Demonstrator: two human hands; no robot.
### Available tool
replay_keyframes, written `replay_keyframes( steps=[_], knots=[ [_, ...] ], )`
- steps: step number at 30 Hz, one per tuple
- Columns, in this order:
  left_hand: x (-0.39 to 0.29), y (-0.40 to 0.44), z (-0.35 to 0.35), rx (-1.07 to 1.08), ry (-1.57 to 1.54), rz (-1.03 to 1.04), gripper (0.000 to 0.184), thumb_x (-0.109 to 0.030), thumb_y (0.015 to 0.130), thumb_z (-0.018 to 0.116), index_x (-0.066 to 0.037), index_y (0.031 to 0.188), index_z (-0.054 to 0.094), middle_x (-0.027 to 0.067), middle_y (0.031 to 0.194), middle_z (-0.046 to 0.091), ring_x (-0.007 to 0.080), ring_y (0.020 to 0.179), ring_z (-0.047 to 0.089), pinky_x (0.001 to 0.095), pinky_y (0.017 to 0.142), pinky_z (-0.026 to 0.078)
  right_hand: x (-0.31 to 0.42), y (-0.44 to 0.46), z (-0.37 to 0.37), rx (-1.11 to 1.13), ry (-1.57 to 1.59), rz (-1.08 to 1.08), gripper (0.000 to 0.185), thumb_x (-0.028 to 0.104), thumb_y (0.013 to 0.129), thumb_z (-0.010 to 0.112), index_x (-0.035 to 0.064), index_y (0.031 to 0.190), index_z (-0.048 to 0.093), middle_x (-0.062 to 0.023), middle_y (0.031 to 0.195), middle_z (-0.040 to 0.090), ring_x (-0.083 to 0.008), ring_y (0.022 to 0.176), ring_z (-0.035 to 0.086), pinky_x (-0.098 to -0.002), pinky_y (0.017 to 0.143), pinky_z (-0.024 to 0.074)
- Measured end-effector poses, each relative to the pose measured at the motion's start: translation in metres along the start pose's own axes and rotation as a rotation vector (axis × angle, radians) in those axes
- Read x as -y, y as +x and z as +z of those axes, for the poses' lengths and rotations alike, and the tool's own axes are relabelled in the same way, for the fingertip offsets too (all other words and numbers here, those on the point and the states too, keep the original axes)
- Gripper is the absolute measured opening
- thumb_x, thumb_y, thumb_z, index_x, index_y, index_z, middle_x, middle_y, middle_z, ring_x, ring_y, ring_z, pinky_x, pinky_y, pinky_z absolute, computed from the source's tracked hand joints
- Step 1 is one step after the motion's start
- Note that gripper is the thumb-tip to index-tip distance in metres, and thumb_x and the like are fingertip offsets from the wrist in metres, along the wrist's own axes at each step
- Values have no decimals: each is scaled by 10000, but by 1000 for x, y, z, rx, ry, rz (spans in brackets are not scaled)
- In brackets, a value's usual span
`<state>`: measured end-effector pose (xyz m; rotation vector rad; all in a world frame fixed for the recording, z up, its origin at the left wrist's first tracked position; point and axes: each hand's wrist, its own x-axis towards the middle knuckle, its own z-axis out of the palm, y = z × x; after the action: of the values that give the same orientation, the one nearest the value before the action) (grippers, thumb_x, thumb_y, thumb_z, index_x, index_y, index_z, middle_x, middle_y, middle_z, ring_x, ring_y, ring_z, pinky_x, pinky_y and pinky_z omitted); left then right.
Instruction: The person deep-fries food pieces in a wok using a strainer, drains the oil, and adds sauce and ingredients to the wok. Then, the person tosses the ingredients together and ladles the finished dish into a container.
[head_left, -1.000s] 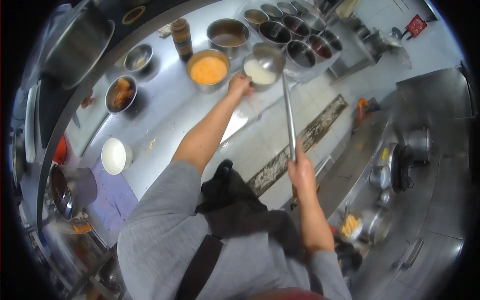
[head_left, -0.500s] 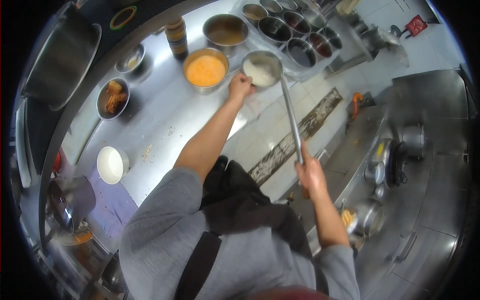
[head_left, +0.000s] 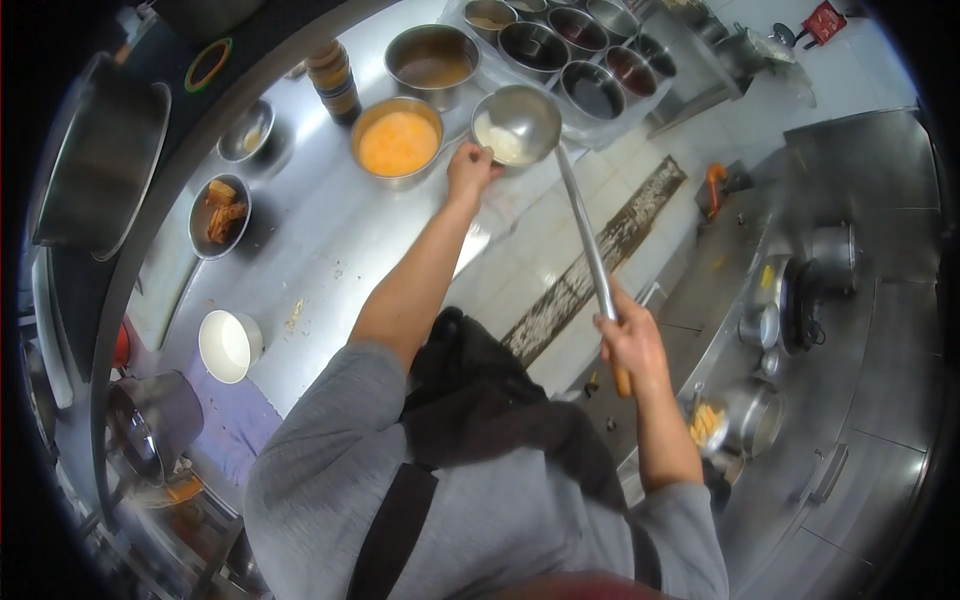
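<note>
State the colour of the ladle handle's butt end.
The butt end is orange-brown, best seen in the head view.

Glossy metal shaft (head_left: 587, 235), wooden end (head_left: 623, 381)

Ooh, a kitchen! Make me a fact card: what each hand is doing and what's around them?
Left hand: at the near edge of a metal bowl; exact touch unclear
Right hand: wrapped around a long metal handle
In that metal bowl: something white
Handle's far end: meets the bowl's edge
Nearest pan: metal, holding orange liquid
Also on the counter: white bowl, purple cloth, brown food pieces in another bowl
</note>
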<state>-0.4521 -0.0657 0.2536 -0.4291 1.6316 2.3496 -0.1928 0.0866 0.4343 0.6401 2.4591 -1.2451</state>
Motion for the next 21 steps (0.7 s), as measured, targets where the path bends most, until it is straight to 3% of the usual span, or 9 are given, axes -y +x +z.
replay_keyframes(
  steps=[3,9,10,11,13,15,17,18,21],
  knots=[
    [5,-3,0,3,-1,-1,121,-84,851,572,3,822,493,84,844,527,187,722,609,298,628,571,-6,5,13,-108,-316,-115,605,118,788,540,79,1367,372,-184,609,528,-203,476,536,-346,539,453],
    [6,5,-1,8,21,10,121,-95,858,566,-6,855,484,113,893,545,211,726,625,288,625,556,0,-3,-5,83,239,40,616,52,782,535,31,1371,354,-101,605,540,-159,456,529,-315,466,442],
    [9,6,-2,22,28,10,123,-96,862,561,-16,881,470,136,936,558,238,728,641,283,621,548,2,-5,-1,-2,53,26,633,39,765,531,99,1377,381,-91,614,579,-124,443,539,-286,460,453],
    [9,3,-2,22,32,4,123,-96,862,561,-16,881,470,136,936,558,238,728,641,283,621,548,-4,-2,6,0,56,32,633,39,765,531,99,1377,381,-91,614,579,-124,443,539,-286,460,453],
    [3,-1,0,2,15,-18,119,-100,854,570,-2,837,506,98,881,555,208,705,635,284,609,546,-29,12,23,-223,-458,-313,626,20,771,526,74,1375,375,-94,632,584,-116,428,525,-278,422,427],
    [3,0,2,-13,15,-20,118,-102,855,570,-4,837,507,100,886,558,213,697,639,284,607,545,-27,8,25,-151,-352,-266,619,27,777,528,66,1374,371,-111,651,587,-119,423,526,-284,415,425],
    [4,0,2,-25,15,-26,117,-103,856,571,-6,838,508,102,891,562,218,689,643,283,606,543,-16,-3,10,24,183,24,604,86,784,552,69,1363,381,-135,594,541,-153,447,530,-320,463,432],
    [2,0,1,-14,13,-30,120,-102,855,572,-3,838,507,106,896,561,217,691,643,284,605,543,-11,-3,1,57,269,76,602,94,784,549,69,1362,381,-139,584,529,-167,447,530,-330,476,441],
    [2,-1,0,3,10,-40,120,-101,855,573,-1,844,508,110,902,558,218,692,642,286,602,544,1,0,5,-55,-32,-6,610,83,776,552,52,1360,379,-121,575,524,-162,434,519,-327,460,438]
  ],
)
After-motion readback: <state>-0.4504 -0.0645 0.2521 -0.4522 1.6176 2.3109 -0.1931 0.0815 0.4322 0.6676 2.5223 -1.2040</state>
